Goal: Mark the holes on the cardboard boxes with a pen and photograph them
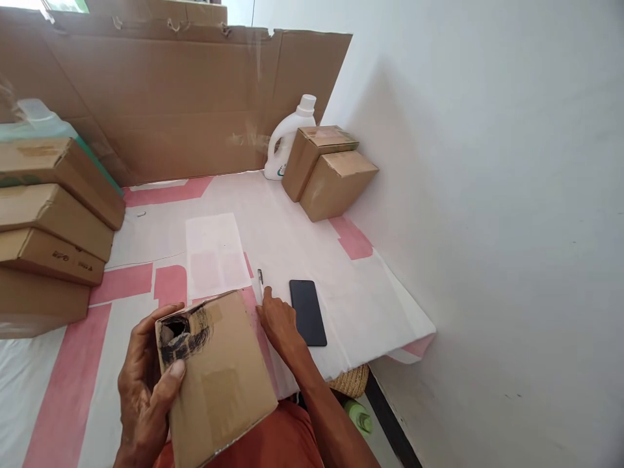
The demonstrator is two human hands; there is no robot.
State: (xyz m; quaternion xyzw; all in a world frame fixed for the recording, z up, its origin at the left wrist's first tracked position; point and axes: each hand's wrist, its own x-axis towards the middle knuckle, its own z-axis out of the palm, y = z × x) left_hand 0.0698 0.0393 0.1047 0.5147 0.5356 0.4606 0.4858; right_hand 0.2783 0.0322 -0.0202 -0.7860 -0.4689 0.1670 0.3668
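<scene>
My left hand [149, 390] grips the left side of a brown cardboard box [224, 364], with the thumb on its top face and the fingers behind the far corner. That corner has a ragged hole [174, 328] ringed by black scribbled ink. Beyond the box's right edge, my right hand [277, 318] is closed on a slim white pen [260, 281], the index finger lying along it; part of the pen is hidden under the fingers. Just right of this hand a dark phone [308, 313] lies flat on the cloth.
A white sheet of paper [214, 253] lies on the pink-and-white cloth [273, 221]. Stacked boxes [53, 253] and a teal jug stand at left. Two boxes [336, 185] and a white bottle [287, 133] stand at back right, before a cardboard panel [185, 104]. A wall [487, 227] bounds the right.
</scene>
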